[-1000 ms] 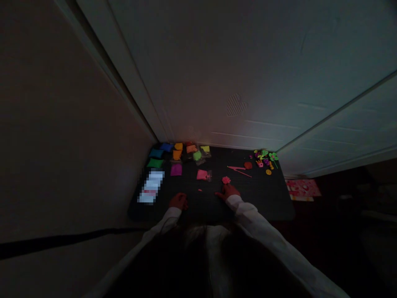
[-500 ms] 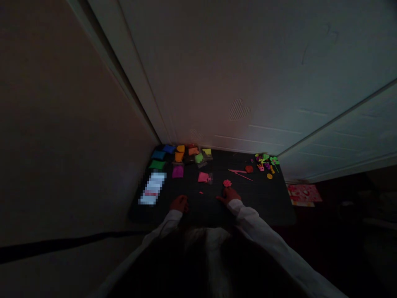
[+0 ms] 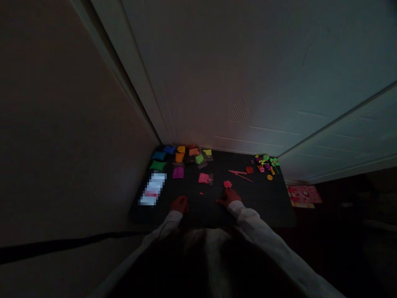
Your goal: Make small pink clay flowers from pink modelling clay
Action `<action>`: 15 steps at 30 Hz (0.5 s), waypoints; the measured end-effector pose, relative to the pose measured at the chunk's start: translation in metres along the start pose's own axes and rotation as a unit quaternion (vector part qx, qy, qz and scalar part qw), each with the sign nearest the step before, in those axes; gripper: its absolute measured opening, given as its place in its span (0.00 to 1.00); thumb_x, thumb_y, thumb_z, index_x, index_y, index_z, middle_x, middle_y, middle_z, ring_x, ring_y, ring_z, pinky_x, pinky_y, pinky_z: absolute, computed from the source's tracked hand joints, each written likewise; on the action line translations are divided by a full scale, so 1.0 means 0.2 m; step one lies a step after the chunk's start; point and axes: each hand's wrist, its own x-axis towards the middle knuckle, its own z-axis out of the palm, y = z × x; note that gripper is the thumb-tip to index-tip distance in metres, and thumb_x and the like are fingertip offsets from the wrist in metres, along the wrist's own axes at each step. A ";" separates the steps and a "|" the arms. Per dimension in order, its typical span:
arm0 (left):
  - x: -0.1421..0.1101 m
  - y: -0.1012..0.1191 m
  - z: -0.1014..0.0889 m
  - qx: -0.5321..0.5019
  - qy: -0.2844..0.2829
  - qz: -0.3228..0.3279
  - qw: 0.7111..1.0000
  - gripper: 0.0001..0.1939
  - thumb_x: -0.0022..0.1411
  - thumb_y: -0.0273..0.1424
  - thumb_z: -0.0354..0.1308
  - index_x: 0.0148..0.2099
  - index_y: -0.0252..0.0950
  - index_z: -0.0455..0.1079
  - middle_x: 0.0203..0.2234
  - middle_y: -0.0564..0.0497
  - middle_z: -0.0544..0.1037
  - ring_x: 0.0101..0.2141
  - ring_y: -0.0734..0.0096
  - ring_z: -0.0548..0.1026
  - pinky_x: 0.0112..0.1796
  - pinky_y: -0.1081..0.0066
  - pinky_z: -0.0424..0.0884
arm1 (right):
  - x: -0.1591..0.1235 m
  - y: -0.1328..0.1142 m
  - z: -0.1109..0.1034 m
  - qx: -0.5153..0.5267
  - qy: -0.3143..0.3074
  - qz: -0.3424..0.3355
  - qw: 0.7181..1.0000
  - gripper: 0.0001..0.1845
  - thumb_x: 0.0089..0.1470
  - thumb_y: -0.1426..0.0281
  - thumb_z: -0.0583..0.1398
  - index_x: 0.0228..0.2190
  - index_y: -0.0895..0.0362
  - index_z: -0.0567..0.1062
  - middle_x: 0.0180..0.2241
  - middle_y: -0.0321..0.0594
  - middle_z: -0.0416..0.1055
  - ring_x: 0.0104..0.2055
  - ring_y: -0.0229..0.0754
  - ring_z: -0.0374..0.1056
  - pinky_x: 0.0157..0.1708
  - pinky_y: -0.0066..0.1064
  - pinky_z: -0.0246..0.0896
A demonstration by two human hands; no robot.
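Observation:
Near the table's front edge my left hand (image 3: 179,204) rests on the dark top, fingers curled in. Whatever lies inside its curl, if anything, is hidden. My right hand (image 3: 230,197) lies palm down, its thumb stretched out to the left, apart from the fingers. Its fingertips are at the near edge of a pink flower-like clay piece (image 3: 227,184), seemingly touching it. Between the hands, a small pink scrap (image 3: 201,193) sits on the table. Beyond that is an opened clear bag of pink clay (image 3: 204,178).
Several bagged clays, among them purple (image 3: 178,172) and green (image 3: 158,165), fill the back left. A blurred-out bright screen (image 3: 153,189) lies at left. Right of centre are thin pink tools (image 3: 245,177), a red disc (image 3: 249,170) and small clay figures (image 3: 263,161). A wall (image 3: 217,82) borders the table's back.
Both hands and the pink flower keep their places. Only a very slight shift of the whole view shows, and the wall looks a little darker.

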 end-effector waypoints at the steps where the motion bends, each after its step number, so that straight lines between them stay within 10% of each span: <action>1: 0.00 0.00 0.00 0.001 0.000 0.000 1.000 0.13 0.59 0.33 0.47 0.44 0.31 0.61 0.35 0.48 0.69 0.31 0.73 0.70 0.31 0.68 0.69 | 0.00 0.00 0.00 0.000 0.000 0.001 1.000 0.13 0.53 0.66 0.52 0.40 0.59 0.66 0.42 0.42 0.63 0.41 0.41 0.61 0.39 0.39 0.59; 15: -0.03 0.02 0.00 0.011 0.007 0.006 1.000 0.12 0.59 0.33 0.47 0.42 0.31 0.62 0.32 0.50 0.70 0.27 0.76 0.70 0.27 0.72 0.69 | -0.02 0.00 -0.01 0.023 0.003 0.008 1.000 0.13 0.53 0.66 0.52 0.40 0.59 0.66 0.42 0.42 0.63 0.41 0.40 0.61 0.39 0.39 0.58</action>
